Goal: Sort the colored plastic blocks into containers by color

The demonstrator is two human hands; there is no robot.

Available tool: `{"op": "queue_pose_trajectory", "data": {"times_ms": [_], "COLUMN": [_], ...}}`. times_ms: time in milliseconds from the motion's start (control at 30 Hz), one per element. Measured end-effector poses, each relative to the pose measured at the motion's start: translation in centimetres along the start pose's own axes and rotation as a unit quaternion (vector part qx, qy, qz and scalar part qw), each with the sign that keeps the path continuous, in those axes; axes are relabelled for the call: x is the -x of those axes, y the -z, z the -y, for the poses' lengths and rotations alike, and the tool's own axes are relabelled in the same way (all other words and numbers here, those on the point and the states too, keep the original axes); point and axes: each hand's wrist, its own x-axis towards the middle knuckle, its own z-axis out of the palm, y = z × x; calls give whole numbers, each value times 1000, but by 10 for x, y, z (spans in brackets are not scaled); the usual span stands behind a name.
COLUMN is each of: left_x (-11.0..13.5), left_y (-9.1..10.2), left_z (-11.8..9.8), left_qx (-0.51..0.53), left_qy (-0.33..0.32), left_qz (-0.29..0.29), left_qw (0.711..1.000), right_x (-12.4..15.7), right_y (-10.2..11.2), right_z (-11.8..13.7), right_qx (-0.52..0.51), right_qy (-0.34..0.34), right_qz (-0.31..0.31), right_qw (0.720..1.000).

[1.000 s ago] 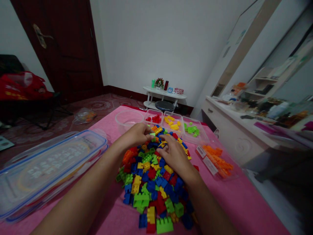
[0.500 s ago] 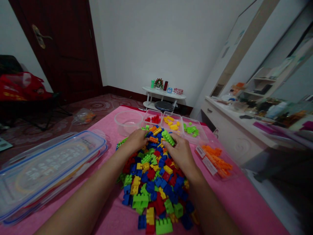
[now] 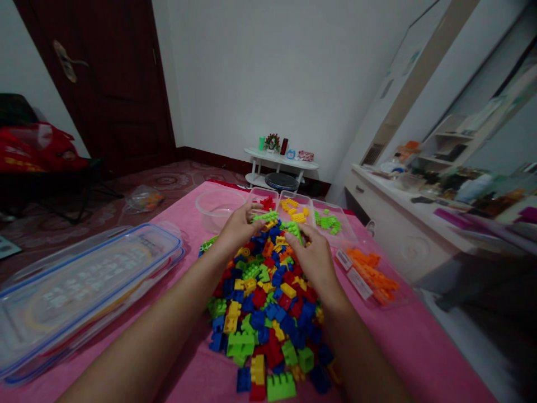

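A heap of coloured plastic building blocks point(image 3: 264, 302) lies on a pink cloth in front of me. My left hand point(image 3: 238, 228) is at the far edge of the heap, its fingers pinched on a green block point(image 3: 265, 216). Close beside it, my right hand point(image 3: 315, 258) grips another green block point(image 3: 292, 228). Both hands are raised a little above the heap. Behind them stand three small clear trays: one with red blocks point(image 3: 265, 202), one with yellow blocks point(image 3: 296, 211), one with green blocks point(image 3: 329, 223).
A tray of orange blocks point(image 3: 369, 274) lies to the right. An empty round clear bowl point(image 3: 218, 206) stands at the back left. A large clear lidded box with a blue rim point(image 3: 79, 285) sits on the left. A dresser is along the right; a small white table stands by the wall.
Both hands have lifted off the heap and moved away from me toward the trays. Each now holds a green block picked from the pile.
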Motion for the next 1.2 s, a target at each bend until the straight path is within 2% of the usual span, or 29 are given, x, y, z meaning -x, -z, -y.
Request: {"op": "queue_pose_trajectory", "data": {"times_ms": [100,200,267,433,667,767,1000,1200], "left_x": [7,12,13,15,18,17,18,20], "left_y": [-10,-18,-21,-25,-31,-34,-36,-37], "left_z": [-8,-9,-8,-8,-7,-4,-5,-7], "left_qx": [156,202,207,219,248,251,231,148], "left_qy": [66,78,86,90,69,56,37,5], "left_qz": [66,107,114,109,144,162,174,161], "left_qw": [983,970,968,965,956,953,956,976], "right_x": [0,0,0,-1,-1,-1,-1,-3], "right_y": [-2,0,3,5,5,6,2,2], "right_z": [3,9,13,16,15,16,11,7], "right_qx": [-193,-290,-297,-287,-381,-392,-352,-308], "right_qy": [-87,-120,-113,-104,-174,-179,-144,-144], "right_qz": [38,85,83,23,-18,-32,-56,-51], "right_qw": [977,946,945,952,908,902,923,939]}}
